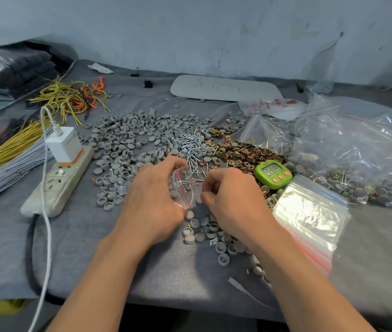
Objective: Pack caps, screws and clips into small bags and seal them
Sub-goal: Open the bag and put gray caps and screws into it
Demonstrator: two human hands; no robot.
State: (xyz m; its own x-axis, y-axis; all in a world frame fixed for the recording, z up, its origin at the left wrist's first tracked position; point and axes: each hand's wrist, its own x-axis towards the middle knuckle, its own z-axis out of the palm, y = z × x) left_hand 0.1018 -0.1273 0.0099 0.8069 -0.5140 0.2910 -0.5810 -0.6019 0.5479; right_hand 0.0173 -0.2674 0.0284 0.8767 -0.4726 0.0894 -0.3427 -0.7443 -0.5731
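Table: grey cloth (142,271) by a pale wall.
Small bag (185,188): clear, red strip, near middle, between both hands.
Left hand (153,200): fingers curled round the bag, holding it.
Right hand (233,200): fingers curled tight beside the bag; cannot tell what they pinch.
Piles: grey caps (130,140) left, shiny screws (187,142) middle, gold clips (245,152) right, behind the hands.
Writing: faint red "50" on far grey board (226,88); green timer (273,174) numbers blurry.

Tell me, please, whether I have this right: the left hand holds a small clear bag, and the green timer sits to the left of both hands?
Not quite: the head view shows the green timer to the right of both hands, just past the right hand. The rest stands: the left hand holds the small clear bag.
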